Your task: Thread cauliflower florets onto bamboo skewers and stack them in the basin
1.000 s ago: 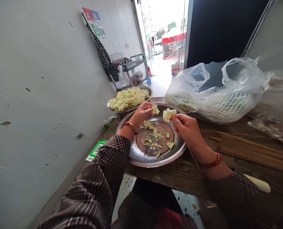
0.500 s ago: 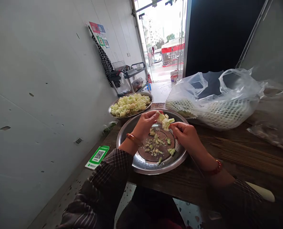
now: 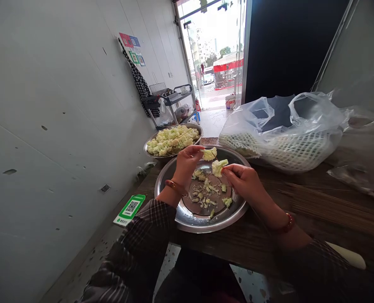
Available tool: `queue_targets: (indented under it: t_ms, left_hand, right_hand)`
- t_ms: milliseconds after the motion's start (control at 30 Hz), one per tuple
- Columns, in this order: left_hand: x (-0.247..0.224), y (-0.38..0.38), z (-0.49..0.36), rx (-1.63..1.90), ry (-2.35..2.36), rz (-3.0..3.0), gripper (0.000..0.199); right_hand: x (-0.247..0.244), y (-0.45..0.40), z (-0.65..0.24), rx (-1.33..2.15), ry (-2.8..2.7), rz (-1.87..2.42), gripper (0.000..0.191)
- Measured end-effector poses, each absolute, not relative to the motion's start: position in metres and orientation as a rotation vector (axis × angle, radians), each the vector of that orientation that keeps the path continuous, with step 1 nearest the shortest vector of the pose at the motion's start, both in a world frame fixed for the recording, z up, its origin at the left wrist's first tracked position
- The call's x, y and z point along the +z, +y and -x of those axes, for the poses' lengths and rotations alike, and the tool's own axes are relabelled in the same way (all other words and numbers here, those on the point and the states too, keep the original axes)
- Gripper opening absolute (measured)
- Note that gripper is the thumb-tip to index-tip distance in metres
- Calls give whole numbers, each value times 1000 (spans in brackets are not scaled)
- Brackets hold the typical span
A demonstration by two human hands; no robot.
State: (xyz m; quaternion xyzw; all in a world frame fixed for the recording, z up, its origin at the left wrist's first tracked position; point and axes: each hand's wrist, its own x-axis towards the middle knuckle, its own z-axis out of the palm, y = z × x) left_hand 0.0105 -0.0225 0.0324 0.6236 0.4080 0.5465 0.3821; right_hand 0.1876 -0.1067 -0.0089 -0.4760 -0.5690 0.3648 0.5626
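My left hand [image 3: 187, 163] pinches a pale cauliflower floret [image 3: 210, 154] above the far part of a wide metal basin [image 3: 193, 225]. My right hand [image 3: 242, 179] is closed on a thin skewer, mostly hidden by the fingers, that carries another floret [image 3: 218, 168]. The skewer's tip [image 3: 216, 158] pokes out just past this floret, close to the one in my left hand. Several loose cauliflower pieces and crumbs [image 3: 207, 187] lie on the basin's bottom, below both hands.
Beyond the basin stands a bowl heaped with cauliflower [image 3: 172, 141]. Plastic bags [image 3: 300, 143] with net-wrapped produce sit at the right, near a bundle of thin skewers [image 3: 335, 208]. A green QR-code card [image 3: 130, 209] lies left, by the wall. A pale handle [image 3: 347, 254] shows at lower right.
My left hand has moved slightly left with its floret, and a gap shows between the two florets. The skewer tip is now visible. My right hand has shifted slightly left.
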Motion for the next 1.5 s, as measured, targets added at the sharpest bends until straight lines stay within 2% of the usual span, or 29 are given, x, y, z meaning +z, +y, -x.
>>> queue_targets:
  t_ms: [267, 667, 967, 1500]
  left_hand:
    - [35, -29, -15, 1458, 1151, -1886, 13]
    - [37, -35, -16, 1386, 1134, -1692, 12]
    - [34, -38, -15, 1266, 982, -1250, 28]
    - [35, -40, -14, 1223, 861, -1081, 25]
  right_hand:
    - [-12, -104, -188, 788, -1416, 1142, 29]
    - [-12, -104, -188, 750, -1474, 1157, 28]
    - [-9, -109, -186, 654, -1626, 1148, 27]
    - [-13, -108, -189, 547, -1584, 1259, 26]
